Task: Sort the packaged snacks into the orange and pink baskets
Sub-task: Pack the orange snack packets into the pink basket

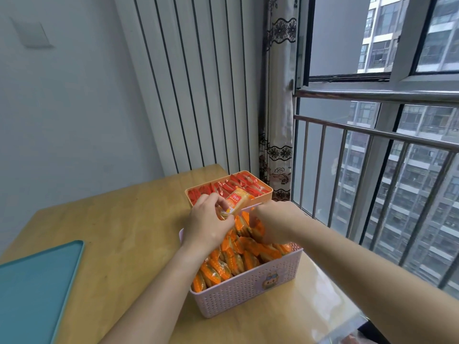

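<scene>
Left hand (pixel 208 225) grip — pinching snack packet (pixel 236 200); label inverted, unreadable | right hand (pixel 274 220) grip in pink basket (pixel 248 294) — cannot tell

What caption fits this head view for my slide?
Left hand holds a yellow snack packet while right hand reaches among orange packets in the pink basket; red packets fill the orange basket.

Materials I see
Snack packets (pixel 233 259): glossy film. Pink basket (pixel 248 291): perforated matt plastic. Table (pixel 129 219): smooth pale wood.
</scene>
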Action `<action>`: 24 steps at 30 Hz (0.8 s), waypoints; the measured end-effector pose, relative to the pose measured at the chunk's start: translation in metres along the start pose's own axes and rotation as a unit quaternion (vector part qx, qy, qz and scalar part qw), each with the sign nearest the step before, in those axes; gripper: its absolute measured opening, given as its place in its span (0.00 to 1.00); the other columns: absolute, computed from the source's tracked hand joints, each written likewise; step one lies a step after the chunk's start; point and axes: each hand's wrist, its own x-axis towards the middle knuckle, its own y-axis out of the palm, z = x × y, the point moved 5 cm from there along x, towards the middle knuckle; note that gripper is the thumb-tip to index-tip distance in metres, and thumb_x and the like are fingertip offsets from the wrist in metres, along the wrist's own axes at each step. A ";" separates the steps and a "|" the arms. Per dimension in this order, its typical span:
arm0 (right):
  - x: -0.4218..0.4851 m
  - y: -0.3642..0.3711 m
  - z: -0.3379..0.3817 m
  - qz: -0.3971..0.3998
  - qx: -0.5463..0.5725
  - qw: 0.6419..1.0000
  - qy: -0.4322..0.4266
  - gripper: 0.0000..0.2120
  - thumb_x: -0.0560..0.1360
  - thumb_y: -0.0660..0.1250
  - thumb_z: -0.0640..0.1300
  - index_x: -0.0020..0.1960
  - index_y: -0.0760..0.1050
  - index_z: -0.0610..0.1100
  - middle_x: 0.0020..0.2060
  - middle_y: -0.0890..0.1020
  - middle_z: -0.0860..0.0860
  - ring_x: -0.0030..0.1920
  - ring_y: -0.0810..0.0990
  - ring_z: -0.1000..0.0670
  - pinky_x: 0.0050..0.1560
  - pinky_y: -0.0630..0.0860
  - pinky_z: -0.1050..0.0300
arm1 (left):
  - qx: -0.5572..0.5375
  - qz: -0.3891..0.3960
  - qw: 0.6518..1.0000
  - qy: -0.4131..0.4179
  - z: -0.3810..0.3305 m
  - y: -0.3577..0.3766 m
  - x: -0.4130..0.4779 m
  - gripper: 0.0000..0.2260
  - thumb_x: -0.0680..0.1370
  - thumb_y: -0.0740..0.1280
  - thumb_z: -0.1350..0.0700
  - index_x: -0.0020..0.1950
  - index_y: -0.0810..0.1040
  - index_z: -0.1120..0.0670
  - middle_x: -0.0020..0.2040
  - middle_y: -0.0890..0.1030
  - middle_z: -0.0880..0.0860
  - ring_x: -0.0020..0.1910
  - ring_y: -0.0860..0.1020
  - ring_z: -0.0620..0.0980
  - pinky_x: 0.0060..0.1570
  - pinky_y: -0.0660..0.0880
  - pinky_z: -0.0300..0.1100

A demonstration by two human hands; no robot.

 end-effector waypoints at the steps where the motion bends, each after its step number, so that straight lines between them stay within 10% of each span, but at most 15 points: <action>1: 0.001 0.003 0.001 -0.004 -0.023 1.000 0.003 0.15 0.73 0.69 0.45 0.58 0.80 0.56 0.54 0.81 0.53 0.43 0.81 0.48 0.37 0.82 0.53 | -0.015 -0.005 1.000 -0.001 0.000 -0.001 0.000 0.08 0.74 0.75 0.52 0.48 0.77 0.47 0.50 0.76 0.45 0.49 0.75 0.44 0.38 0.67 0.29; 9: -0.002 -0.016 -0.023 0.007 0.179 0.983 0.034 0.18 0.75 0.73 0.47 0.64 0.80 0.50 0.56 0.84 0.52 0.50 0.83 0.50 0.50 0.84 0.53 | -0.077 -0.037 0.996 0.023 -0.009 0.000 -0.008 0.10 0.73 0.76 0.53 0.45 0.76 0.46 0.49 0.75 0.43 0.48 0.77 0.43 0.42 0.76 0.36; 14: -0.020 -0.034 -0.040 -0.033 0.592 0.790 0.152 0.14 0.81 0.64 0.50 0.57 0.80 0.41 0.45 0.87 0.44 0.33 0.83 0.48 0.31 0.77 0.57 | -0.098 -0.026 0.993 0.060 -0.026 0.009 -0.015 0.11 0.73 0.77 0.53 0.45 0.74 0.46 0.49 0.73 0.42 0.48 0.75 0.41 0.42 0.71 0.28; 18: -0.024 -0.041 -0.042 -0.078 0.536 0.825 0.164 0.25 0.74 0.70 0.65 0.49 0.82 0.42 0.39 0.87 0.46 0.35 0.85 0.49 0.33 0.81 0.56 | -0.077 0.012 0.988 0.131 -0.049 0.021 -0.021 0.09 0.74 0.76 0.52 0.47 0.76 0.47 0.50 0.72 0.42 0.48 0.76 0.41 0.45 0.76 0.34; 24: -0.042 -0.047 -0.070 -0.107 0.501 0.848 0.136 0.11 0.77 0.72 0.48 0.57 0.76 0.48 0.48 0.85 0.45 0.48 0.86 0.46 0.41 0.83 0.55 | -0.082 0.099 0.983 0.134 -0.050 0.034 -0.023 0.08 0.79 0.68 0.57 0.50 0.78 0.43 0.49 0.81 0.39 0.52 0.78 0.40 0.52 0.79 0.43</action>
